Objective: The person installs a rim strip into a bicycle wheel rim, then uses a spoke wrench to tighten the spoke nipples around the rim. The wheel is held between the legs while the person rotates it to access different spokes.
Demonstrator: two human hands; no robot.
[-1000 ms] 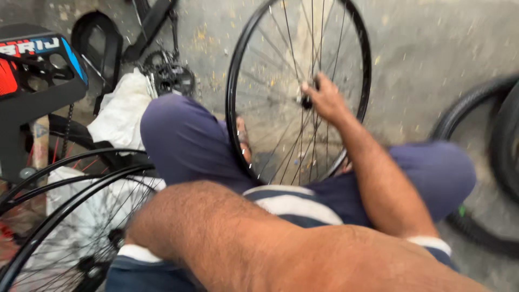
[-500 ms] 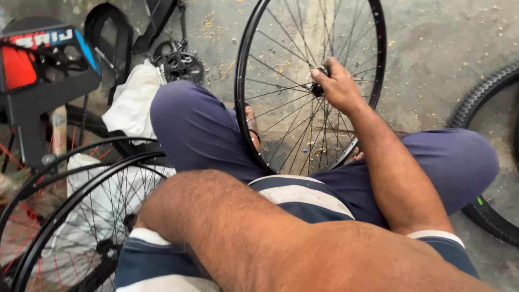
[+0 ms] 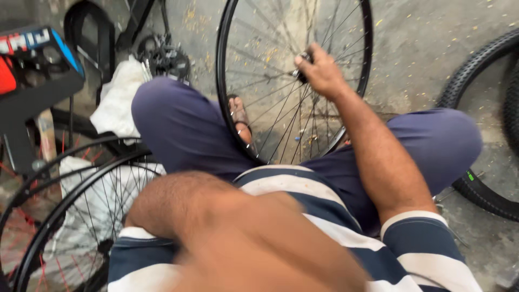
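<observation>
A black-rimmed spoked bicycle wheel stands upright on the concrete floor between my knees. A sandalled foot shows through its spokes. My right hand reaches out to the wheel's centre, fingers closed around the hub. My left upper arm and elbow fill the blurred foreground. The left hand itself is out of sight. I wear dark blue trousers and a blue-and-white striped shirt.
Two more spoked wheels lean at the lower left over white cloth. A white rag and a gear cluster lie beyond my left knee. A black stand with a red-and-blue top is far left. A knobbly tyre lies right.
My right hand has stayed on the hub. The view has closed in and shifted, so the wheel and hand sit slightly higher and further left in the picture.
</observation>
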